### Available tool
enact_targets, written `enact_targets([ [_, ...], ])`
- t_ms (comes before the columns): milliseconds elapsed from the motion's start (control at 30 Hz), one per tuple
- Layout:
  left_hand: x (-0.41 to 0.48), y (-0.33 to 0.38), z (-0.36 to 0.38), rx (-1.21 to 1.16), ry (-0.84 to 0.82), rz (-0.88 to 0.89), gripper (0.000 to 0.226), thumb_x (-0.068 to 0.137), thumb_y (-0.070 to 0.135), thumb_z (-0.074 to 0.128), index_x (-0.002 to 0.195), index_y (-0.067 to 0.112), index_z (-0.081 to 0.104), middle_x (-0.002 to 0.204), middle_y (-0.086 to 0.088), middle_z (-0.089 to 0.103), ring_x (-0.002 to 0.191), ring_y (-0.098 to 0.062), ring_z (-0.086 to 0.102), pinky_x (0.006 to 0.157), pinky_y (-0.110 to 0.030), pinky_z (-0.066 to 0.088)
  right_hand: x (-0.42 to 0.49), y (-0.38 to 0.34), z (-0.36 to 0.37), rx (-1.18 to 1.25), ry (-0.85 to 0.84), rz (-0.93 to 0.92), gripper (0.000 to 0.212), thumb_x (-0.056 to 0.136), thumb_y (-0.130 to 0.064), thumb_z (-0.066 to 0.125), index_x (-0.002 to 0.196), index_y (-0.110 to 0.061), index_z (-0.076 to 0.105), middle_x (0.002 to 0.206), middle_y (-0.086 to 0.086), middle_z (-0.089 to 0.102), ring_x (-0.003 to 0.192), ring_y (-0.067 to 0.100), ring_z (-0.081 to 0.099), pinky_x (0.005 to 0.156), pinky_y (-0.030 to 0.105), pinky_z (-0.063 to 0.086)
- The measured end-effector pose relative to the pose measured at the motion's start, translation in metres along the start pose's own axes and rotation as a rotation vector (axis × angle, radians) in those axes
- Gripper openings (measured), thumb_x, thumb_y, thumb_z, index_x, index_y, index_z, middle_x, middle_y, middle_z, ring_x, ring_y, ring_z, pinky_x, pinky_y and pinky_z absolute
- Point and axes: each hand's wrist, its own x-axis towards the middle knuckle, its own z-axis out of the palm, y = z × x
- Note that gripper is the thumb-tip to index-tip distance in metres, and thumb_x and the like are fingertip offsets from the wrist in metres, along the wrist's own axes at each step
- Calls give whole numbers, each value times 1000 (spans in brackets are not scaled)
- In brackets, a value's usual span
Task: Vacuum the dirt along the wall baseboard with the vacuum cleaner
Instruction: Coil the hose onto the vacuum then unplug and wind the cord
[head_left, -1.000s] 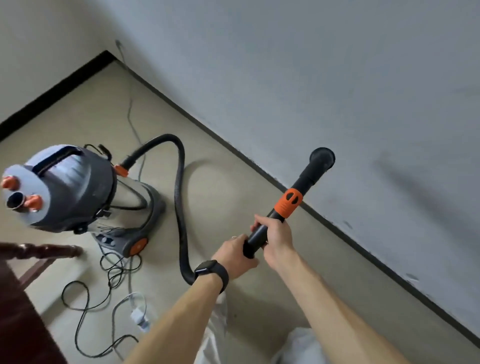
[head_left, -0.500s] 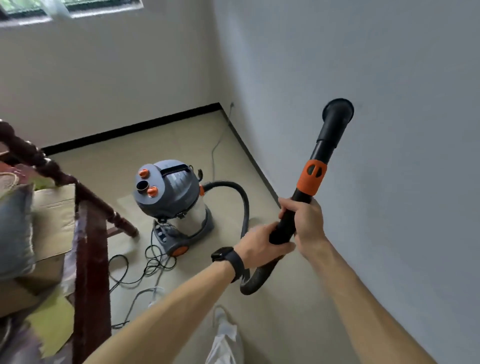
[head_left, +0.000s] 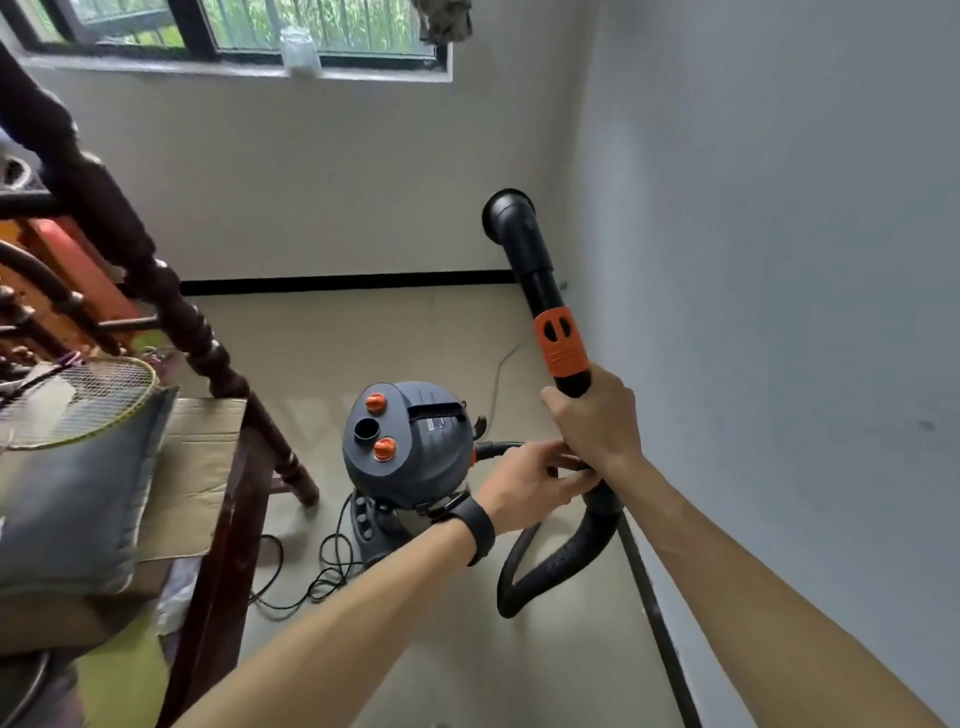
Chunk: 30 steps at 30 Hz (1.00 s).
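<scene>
Right hand (head_left: 597, 423) gripped the wand (head_left: 543, 296) just below its orange collar (head_left: 561, 340), fingers wrapped round the black tube. Left hand (head_left: 524, 486) was just beneath and to the left of it, fingers curled onto the wand's lower end where the hose (head_left: 561, 556) began. It wore a black watch (head_left: 475, 525) on the wrist.

The wand pointed up, tilted slightly left. Its flared nozzle (head_left: 506, 213) was in the air, high above the floor (head_left: 415, 332), in line with the room corner. The hose looped down from the hands, then back up behind the left hand toward the vacuum (head_left: 415, 447).

The vacuum was a grey drum with two orange knobs on top. It stood on the floor left of the hands, near the right wall (head_left: 779, 260). A black cord (head_left: 322, 571) lay coiled on the floor at its base.

A black baseboard (head_left: 654, 613) ran along the foot of the right wall, passing under the hose loop. Another strip ran along the far wall.

On the left was dark wooden furniture (head_left: 228, 519) with turned posts. It held a grey cushion (head_left: 67, 499), cardboard (head_left: 202, 467) and a racket (head_left: 78, 400). A barred window (head_left: 234, 31) sat at the top, with a blurred jar (head_left: 300, 52) on its sill.
</scene>
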Motion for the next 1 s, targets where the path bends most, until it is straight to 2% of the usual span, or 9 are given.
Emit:
enact_targets([
  [100,16,-19,-34,-27,70,-110,20,94,32,64,109,19,69,99,5,74,76,-13,72,79,-29,59,35,11,12,-27,6,28,32,81,-15,65,63,-25,42,51,-13,53,47,5,50,48,16,36],
  [200,35,-48,-70,7,130,-206,21,95,29,62,111,19,70,101,1,74,85,-14,72,84,-33,58,69,35,22,-85,-43,30,32,82,-17,65,63,-26,42,51,-16,53,48,1,51,50,20,35],
  [267,49,-69,-94,13,176,-267,21,94,28,61,112,20,69,105,1,73,91,-13,70,86,-33,58,94,53,29,-151,-86,13,31,83,-18,65,64,-28,42,52,-18,54,48,1,52,48,22,34],
  [367,77,-101,-126,-5,293,-373,19,95,31,60,111,25,68,103,6,71,93,-8,67,81,-26,56,143,78,49,-235,-151,-30,33,86,-19,68,66,-27,43,48,-8,49,41,10,46,48,21,32],
  [500,116,-140,-161,-91,483,-528,11,93,32,62,104,30,65,100,6,69,95,-14,67,73,-24,53,214,90,90,-216,-231,-75,34,86,-19,71,66,-27,44,47,-9,47,41,9,45,45,22,32],
  [667,155,-200,-193,-71,667,-735,9,89,30,62,97,32,65,96,12,67,100,-15,64,90,-32,51,283,104,169,-175,-335,-135,33,87,-15,72,71,-27,45,52,-8,52,48,8,56,39,13,32],
  [733,165,-230,-202,-48,677,-819,12,89,29,61,101,27,64,99,7,68,100,-17,63,90,-32,50,300,115,209,-205,-386,-127,26,88,-19,71,77,-25,48,56,-5,55,48,11,54,44,24,37],
  [833,178,-275,-212,-3,690,-929,20,89,28,61,108,23,63,101,5,68,101,-20,63,85,-28,47,318,131,267,-288,-468,-88,17,90,-27,67,86,-24,50,62,1,59,56,25,57,55,32,45],
  [1000,210,-345,-231,62,699,-1017,28,91,28,60,118,21,60,123,-6,64,117,-27,57,97,-35,46,329,168,347,-390,-657,28,22,89,-42,63,88,-24,50,71,3,64,70,32,61,67,40,51],
])
